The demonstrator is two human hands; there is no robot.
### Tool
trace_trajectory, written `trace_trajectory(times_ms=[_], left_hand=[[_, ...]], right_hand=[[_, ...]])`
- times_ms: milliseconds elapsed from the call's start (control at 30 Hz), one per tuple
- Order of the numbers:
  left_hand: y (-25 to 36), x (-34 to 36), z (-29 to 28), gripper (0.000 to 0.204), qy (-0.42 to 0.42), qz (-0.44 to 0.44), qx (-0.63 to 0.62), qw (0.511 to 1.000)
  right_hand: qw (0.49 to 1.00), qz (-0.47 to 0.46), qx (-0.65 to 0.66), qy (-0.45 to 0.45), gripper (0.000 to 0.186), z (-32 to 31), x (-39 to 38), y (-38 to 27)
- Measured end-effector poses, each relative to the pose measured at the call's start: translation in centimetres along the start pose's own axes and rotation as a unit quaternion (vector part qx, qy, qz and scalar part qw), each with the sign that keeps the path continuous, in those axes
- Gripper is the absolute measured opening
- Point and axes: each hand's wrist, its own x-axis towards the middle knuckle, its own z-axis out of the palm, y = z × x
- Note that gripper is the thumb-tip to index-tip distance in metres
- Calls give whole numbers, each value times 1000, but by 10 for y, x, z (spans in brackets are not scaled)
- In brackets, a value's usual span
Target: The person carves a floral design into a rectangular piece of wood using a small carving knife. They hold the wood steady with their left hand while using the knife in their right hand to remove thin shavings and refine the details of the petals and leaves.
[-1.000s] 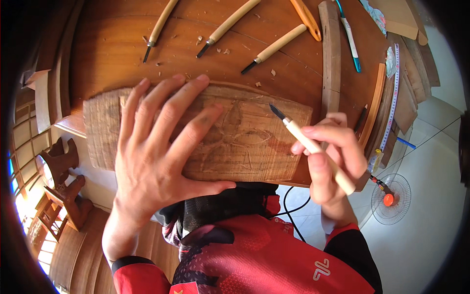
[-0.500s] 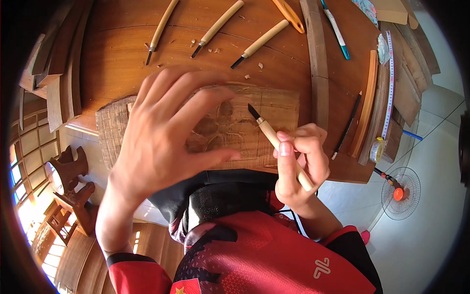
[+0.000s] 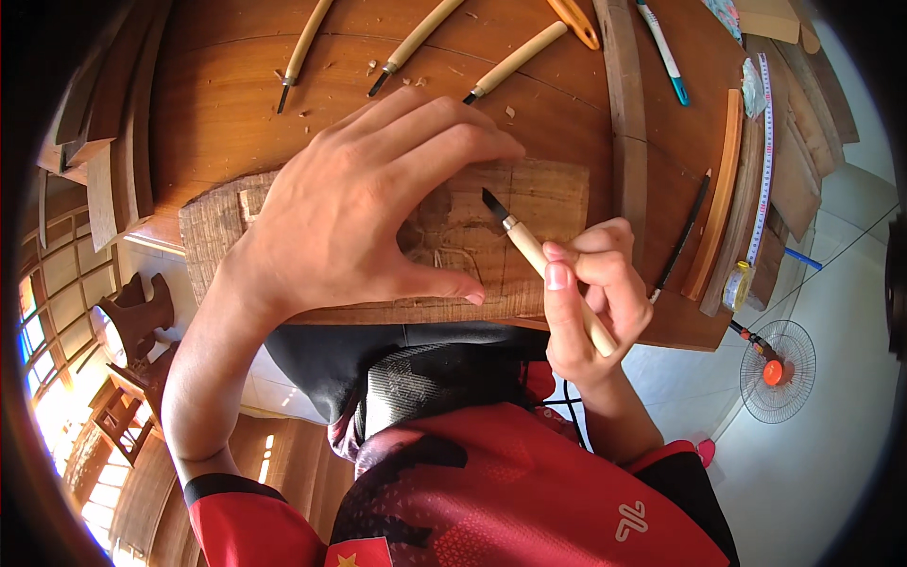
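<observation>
A thick slab of wood [image 3: 553, 203] with carved outlines lies at the table's near edge, in front of my lap. My left hand [image 3: 368, 203] is spread over its middle, fingers apart and holding nothing, and it hides much of the carving. Whether the palm touches the wood I cannot tell. In my right hand [image 3: 595, 293] is a wood carving knife [image 3: 526, 248] with a pale round handle, pinched between thumb and fingers. Its dark angled blade points up and left over the slab's right part, near the fingertips of my left hand.
Beyond the slab lie several carving tools, one a pale-handled chisel [image 3: 416, 40], among wood shavings. Right of them are a wooden strip [image 3: 628, 142], a white-and-teal brush [image 3: 664, 52], a black pencil [image 3: 694, 213] and a tape measure [image 3: 763, 161]. Planks [image 3: 123, 123] are stacked at the left.
My left hand has shifted right and slightly away from me across the slab. My right hand, still gripping the carving knife, has moved slightly right. The view has tilted a little.
</observation>
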Motion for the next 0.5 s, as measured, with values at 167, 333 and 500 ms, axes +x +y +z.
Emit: trace_trajectory(times_ms=[167,333,500], left_hand=[[-1,1,0,92,-4,3,-8,1000],[1,-1,2,103,16,-26,-32,999],[1,1,2,120,52,-19,-61,997]], right_hand=[[1000,-6,15,-3,12,1,-1,4],[999,-34,6,8,12,5,-4,7],[999,-29,6,33,13,13,-4,4]])
